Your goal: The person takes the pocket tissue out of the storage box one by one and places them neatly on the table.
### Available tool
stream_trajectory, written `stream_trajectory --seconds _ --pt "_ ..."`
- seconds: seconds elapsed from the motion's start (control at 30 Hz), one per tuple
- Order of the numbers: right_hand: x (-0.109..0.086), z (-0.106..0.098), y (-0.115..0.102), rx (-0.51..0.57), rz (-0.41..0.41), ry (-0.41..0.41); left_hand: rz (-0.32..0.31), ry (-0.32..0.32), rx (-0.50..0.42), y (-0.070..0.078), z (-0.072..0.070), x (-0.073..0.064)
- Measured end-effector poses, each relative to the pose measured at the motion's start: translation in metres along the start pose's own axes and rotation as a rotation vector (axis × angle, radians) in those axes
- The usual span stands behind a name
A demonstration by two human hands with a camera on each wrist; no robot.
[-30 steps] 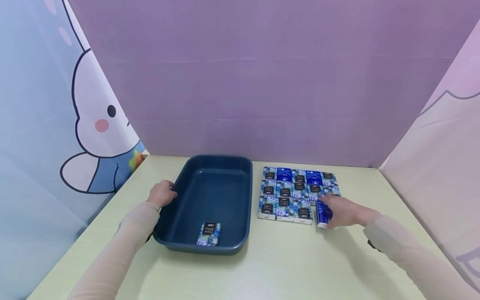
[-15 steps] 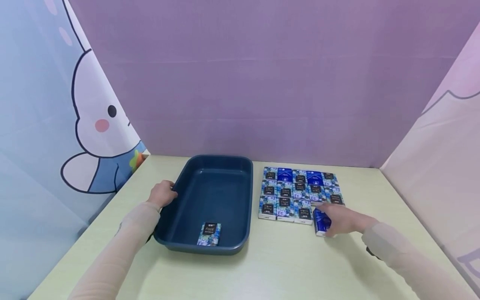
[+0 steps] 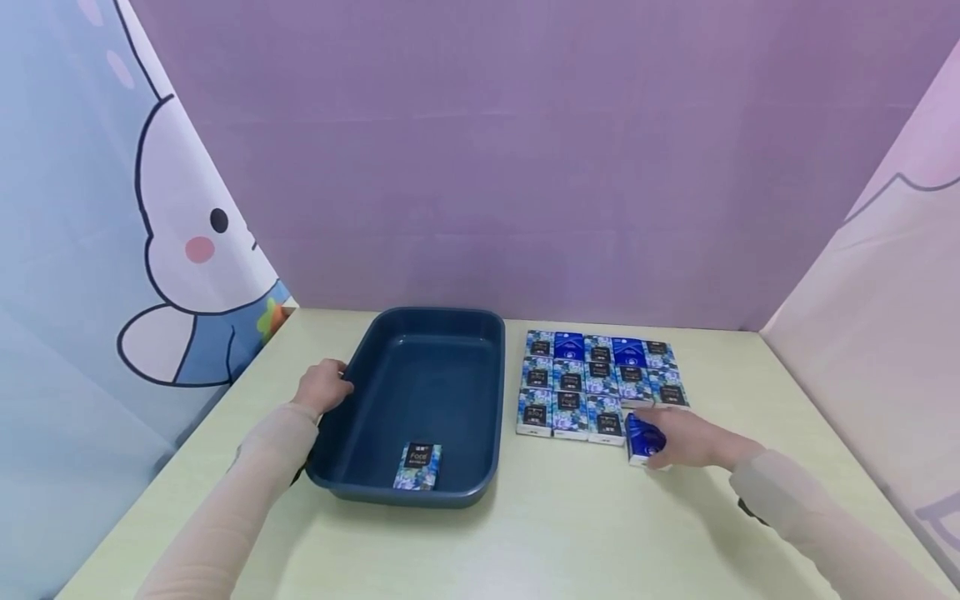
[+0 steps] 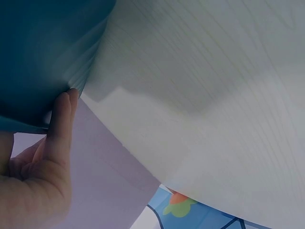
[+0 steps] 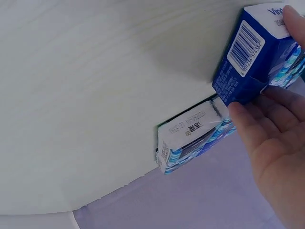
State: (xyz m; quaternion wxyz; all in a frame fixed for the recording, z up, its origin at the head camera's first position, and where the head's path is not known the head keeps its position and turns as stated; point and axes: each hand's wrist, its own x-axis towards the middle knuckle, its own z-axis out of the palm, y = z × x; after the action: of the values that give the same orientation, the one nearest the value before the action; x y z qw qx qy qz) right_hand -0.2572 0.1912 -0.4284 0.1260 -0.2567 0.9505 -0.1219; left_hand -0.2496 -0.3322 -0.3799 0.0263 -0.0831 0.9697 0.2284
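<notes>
My right hand [image 3: 686,437] holds a dark blue pocket tissue pack [image 3: 643,438] between thumb and fingers, at the front right of a block of packs. In the right wrist view, the pack [image 5: 252,52] shows a barcode and a white end, and a floral pack [image 5: 190,136] lies close behind it. My left hand [image 3: 322,387] grips the left rim of a dark blue plastic tub [image 3: 501,400]. Its fingers lie along the tub's outer wall [image 4: 43,52] in the left wrist view. One floral tissue pack [image 3: 418,467] lies inside the tub near its front.
Several floral tissue packs [image 3: 570,412] lie flat in close rows right of the tub, with blue packs [image 3: 628,352] in the back row. A purple cloth wall [image 3: 525,167] rises behind the pale table [image 3: 555,533]. Printed cloths flank both sides.
My right hand has drawn the blue pack a little toward me and leftward, uncovering the floral pack behind it. The left hand and tub stay in place.
</notes>
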Motion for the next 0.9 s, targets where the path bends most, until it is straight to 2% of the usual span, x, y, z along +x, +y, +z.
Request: stream_trajectory --seconds 0.1,0.4,0.7,0.9 --pt "-0.0021 0.0004 -0.0001 -0.003 -0.014 0.032 -0.005 -0.003 -0.008 -0.0009 0.0004 0.0006" --pt "-0.0019 0.0004 0.0031 -0.025 -0.129 0.098 -0.008 -0.003 -0.013 -0.0014 0.0008 0.0014" --pt "0.0015 0.0002 0.003 0.007 -0.145 0.099 -0.002 0.0 -0.006 -0.0006 -0.0004 0.0005" --pt "0.0044 0.0006 0.0054 0.017 -0.107 0.098 -0.004 0.004 -0.008 -0.001 0.0002 0.0008"
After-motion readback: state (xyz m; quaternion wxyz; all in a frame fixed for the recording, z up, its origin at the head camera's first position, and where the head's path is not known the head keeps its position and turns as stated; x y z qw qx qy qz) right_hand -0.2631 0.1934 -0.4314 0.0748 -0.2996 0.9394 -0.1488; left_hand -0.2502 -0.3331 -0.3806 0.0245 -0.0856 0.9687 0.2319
